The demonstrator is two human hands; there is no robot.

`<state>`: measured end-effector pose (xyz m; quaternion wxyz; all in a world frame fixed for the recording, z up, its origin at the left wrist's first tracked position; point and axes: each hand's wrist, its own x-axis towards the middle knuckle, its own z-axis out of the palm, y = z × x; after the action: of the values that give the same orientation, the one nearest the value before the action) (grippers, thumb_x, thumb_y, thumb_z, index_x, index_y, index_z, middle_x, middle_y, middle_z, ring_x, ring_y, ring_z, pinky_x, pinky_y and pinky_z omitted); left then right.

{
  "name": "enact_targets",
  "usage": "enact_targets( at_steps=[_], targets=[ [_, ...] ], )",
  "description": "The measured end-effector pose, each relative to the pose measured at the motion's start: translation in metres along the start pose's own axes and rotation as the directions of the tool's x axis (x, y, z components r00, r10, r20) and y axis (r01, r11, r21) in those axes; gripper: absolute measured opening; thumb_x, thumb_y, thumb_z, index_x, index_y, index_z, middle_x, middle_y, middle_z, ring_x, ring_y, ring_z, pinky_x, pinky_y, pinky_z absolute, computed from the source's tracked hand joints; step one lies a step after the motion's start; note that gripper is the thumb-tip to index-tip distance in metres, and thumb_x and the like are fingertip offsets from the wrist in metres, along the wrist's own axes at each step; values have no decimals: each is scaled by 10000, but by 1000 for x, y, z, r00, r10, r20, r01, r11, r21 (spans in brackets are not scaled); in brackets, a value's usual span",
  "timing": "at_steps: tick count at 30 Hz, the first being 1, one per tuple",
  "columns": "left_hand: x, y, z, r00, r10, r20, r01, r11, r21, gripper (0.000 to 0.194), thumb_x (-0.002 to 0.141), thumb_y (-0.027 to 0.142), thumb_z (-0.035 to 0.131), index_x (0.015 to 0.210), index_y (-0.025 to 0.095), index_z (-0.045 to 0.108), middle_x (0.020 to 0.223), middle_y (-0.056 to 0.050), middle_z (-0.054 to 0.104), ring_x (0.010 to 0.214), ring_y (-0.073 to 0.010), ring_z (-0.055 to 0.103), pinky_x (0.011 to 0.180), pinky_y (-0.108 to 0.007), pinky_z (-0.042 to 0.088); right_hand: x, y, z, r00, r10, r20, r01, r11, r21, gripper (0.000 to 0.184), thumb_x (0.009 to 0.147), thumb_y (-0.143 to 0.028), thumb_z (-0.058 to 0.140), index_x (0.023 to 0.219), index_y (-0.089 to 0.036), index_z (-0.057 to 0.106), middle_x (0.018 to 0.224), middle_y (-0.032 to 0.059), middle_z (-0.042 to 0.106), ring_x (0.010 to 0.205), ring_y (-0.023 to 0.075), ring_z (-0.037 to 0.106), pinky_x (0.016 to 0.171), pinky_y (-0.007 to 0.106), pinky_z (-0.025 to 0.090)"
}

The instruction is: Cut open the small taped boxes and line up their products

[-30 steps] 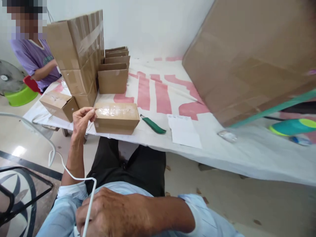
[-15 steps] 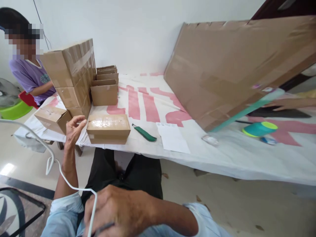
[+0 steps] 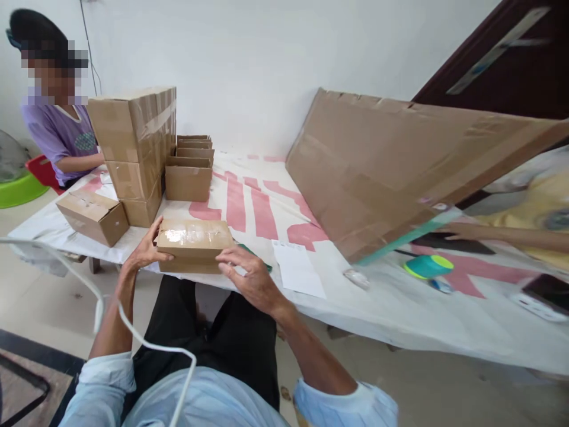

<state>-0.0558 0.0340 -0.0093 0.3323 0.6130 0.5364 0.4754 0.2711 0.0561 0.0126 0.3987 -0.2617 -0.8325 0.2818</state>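
A closed cardboard box point(image 3: 191, 235), with shiny tape along its top, sits at the table's front edge. My left hand point(image 3: 149, 249) grips its left end, the thumb on the front side and the fingers at the back corner. At the box's right end is my right hand point(image 3: 249, 276), its bent fingers apart from the thumb and close to the front corner; whether they touch it I cannot tell. A small whitish patch shows between them, too unclear to name. Behind this hand lies a green utility knife point(image 3: 268, 267), mostly hidden.
Taped boxes point(image 3: 133, 130) are stacked at left, with another box point(image 3: 93, 213) before them and open boxes point(image 3: 189, 181) beside. A large cardboard sheet point(image 3: 400, 172) leans at right, near another person's arm point(image 3: 502, 234). White paper point(image 3: 297, 270) lies mid-table. A white cable point(image 3: 151, 344) crosses my front.
My right hand has risen from my lap to the box's right end. My left hand has closed on the left end. The view has shifted right and tilted up slightly.
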Motion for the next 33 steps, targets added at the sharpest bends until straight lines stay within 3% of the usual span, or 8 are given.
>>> enact_targets(
  at_steps=[4,9,16,19,22,25,27,33],
  targets=[
    [-18,0,14,999,14,-52,-12,999,44,1363,581,481,1012,1715,277,284,1701,-228,442,1570,-484,421,1158,-577,508,-1,56,-16,988,102,-120,-136,936,-325,266,1019,-332,587,1133,-203,791,1125,150,742,1122,307,683,1046,489,562],
    [-36,-1,30,987,95,-128,-81,990,111,1218,615,452,986,1646,284,360,1674,-203,440,1527,-463,474,1124,-559,543,-19,113,-30,951,297,-92,-290,740,-607,331,993,-370,655,1241,-164,730,1188,185,720,1190,347,645,1053,466,525],
    [-50,9,38,972,203,-118,-172,958,229,1137,639,412,973,1610,303,392,1638,-169,458,1506,-456,485,1171,-616,523,-46,142,-23,807,591,-13,-422,560,-713,323,1037,-369,571,1227,-141,699,1237,177,691,1141,289,617,979,381,468],
    [-53,12,39,966,233,-109,-196,941,276,1082,645,384,967,1575,310,418,1620,-161,473,1494,-453,495,1187,-635,511,-48,144,-21,820,571,-41,-443,588,-677,282,1025,-314,512,1162,-145,692,1203,182,694,1112,287,609,983,393,461],
    [-55,13,39,963,254,-94,-217,931,293,1026,648,339,961,1527,300,435,1605,-163,474,1484,-445,500,1180,-625,516,-41,141,-25,842,503,-194,-519,658,-546,290,971,-309,486,1125,-147,671,1158,197,698,1102,302,606,995,419,470],
    [-56,15,39,960,267,-79,-232,924,303,976,646,305,956,1477,310,444,1578,-154,477,1474,-431,507,1170,-607,523,-27,127,-33,795,436,-422,-581,748,-320,319,926,-379,452,1066,-174,653,1082,178,704,1045,303,609,962,425,490],
    [-56,17,38,960,273,-66,-241,920,309,940,653,284,944,1449,312,445,1562,-144,471,1466,-413,512,1163,-587,529,-16,110,-39,771,410,-487,-543,823,-166,330,917,-440,432,1005,-202,643,956,116,693,917,274,596,870,399,503],
    [-60,21,38,963,267,-23,-246,916,317,785,701,239,900,1370,274,490,1539,-144,405,1458,-361,508,1198,-542,494,11,38,-34,896,326,-301,-324,944,57,389,908,-597,587,837,-221,657,699,-10,562,682,185,487,650,313,426]
  ],
)
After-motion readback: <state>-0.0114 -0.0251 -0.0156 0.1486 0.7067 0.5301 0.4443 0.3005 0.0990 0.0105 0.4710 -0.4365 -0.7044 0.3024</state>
